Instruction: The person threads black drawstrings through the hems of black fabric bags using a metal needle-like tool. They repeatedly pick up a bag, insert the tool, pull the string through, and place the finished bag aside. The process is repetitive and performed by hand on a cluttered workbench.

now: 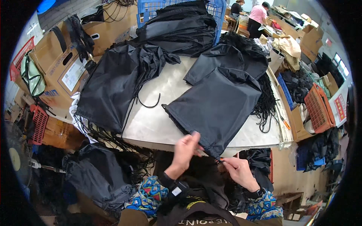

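Note:
A black fabric bag (218,103) lies flat across the table's front right, its lower corner hanging over the near edge. At that corner the thumb and fingertips of my right hand (241,172) pinch a small orange-tipped thing (221,159); its kind is too small to tell. My left hand (184,153) is beside the bag's near left edge, fingers curled together; whatever they hold is hidden. Another black bag (109,84) with dark drawstring cords (151,106) spreads over the table's left side. Behind the front bag lies a further black bag (230,62).
The pale table (166,122) has a pile of black bags (177,30) by a blue crate (145,15) at its back. Cords (267,103) hang at right, near an orange-handled tool (285,123). Cardboard boxes (49,56) stand left. Two people (258,17) are at the far right.

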Action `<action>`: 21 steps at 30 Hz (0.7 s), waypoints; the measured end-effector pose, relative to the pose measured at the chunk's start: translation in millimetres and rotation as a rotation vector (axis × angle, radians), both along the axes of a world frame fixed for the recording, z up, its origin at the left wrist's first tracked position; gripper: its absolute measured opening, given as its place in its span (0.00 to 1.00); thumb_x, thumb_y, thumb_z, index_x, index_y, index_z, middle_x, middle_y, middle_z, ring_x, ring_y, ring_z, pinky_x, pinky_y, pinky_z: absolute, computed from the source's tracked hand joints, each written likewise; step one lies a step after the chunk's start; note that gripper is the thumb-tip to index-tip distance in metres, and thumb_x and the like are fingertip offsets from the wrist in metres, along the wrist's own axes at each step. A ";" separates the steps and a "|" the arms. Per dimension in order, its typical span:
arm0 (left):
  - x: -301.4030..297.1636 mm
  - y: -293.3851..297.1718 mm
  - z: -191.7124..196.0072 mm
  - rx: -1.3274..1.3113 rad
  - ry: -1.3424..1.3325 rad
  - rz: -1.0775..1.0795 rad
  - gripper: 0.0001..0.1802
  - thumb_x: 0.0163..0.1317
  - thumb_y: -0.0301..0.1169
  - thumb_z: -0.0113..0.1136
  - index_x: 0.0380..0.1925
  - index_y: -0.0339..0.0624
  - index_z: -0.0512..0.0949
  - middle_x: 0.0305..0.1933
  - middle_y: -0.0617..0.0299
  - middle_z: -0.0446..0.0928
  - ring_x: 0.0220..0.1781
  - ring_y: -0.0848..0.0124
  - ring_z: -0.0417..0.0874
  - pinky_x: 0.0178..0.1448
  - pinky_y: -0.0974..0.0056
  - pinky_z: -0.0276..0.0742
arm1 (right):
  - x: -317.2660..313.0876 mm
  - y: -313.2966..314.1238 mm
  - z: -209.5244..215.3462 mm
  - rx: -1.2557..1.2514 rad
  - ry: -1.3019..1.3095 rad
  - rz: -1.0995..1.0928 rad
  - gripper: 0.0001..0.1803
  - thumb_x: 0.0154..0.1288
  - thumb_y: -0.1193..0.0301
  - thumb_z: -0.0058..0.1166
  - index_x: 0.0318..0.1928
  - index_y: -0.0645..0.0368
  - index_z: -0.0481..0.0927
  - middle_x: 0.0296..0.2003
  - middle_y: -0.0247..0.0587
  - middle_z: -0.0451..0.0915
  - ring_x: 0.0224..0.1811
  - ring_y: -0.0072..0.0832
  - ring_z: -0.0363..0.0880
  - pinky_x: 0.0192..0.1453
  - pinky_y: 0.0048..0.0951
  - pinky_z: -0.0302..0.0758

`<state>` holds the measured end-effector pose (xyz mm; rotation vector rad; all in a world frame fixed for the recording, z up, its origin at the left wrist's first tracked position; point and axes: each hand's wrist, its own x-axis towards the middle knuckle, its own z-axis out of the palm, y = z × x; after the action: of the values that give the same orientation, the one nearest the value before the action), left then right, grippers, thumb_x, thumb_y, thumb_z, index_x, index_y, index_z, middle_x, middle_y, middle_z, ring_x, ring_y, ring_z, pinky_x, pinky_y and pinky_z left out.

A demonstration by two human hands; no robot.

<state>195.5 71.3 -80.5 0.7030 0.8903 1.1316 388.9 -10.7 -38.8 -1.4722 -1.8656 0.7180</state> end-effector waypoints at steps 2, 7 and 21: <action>-5.5 5.0 -8.0 0.109 0.100 0.001 0.17 0.66 0.40 0.54 0.24 0.40 0.75 0.20 0.61 0.76 0.19 0.76 0.74 0.24 0.72 0.72 | -3.3 -2.1 -4.5 0.000 0.042 0.007 0.07 0.62 0.76 0.54 0.38 0.68 0.79 0.26 0.48 0.80 0.26 0.31 0.80 0.32 0.26 0.74; -2.6 2.0 -3.4 0.210 0.217 -0.091 0.21 0.66 0.41 0.54 0.17 0.41 0.74 0.17 0.66 0.74 0.18 0.79 0.71 0.24 0.74 0.66 | -25.8 8.2 -30.8 -0.249 0.371 -0.154 0.09 0.65 0.73 0.52 0.38 0.68 0.79 0.20 0.33 0.76 0.23 0.17 0.72 0.29 0.21 0.69; 0.8 6.2 11.9 0.139 0.002 -0.045 0.12 0.66 0.33 0.54 0.27 0.36 0.73 0.25 0.73 0.70 0.29 0.84 0.67 0.34 0.74 0.67 | -14.6 15.0 -10.6 -0.401 0.414 0.000 0.10 0.69 0.71 0.47 0.36 0.64 0.79 0.22 0.31 0.76 0.21 0.15 0.70 0.26 0.19 0.68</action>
<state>196.3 77.6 -68.6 0.8345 0.7993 1.1604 374.3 4.4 -49.3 -1.4187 -1.4584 1.3438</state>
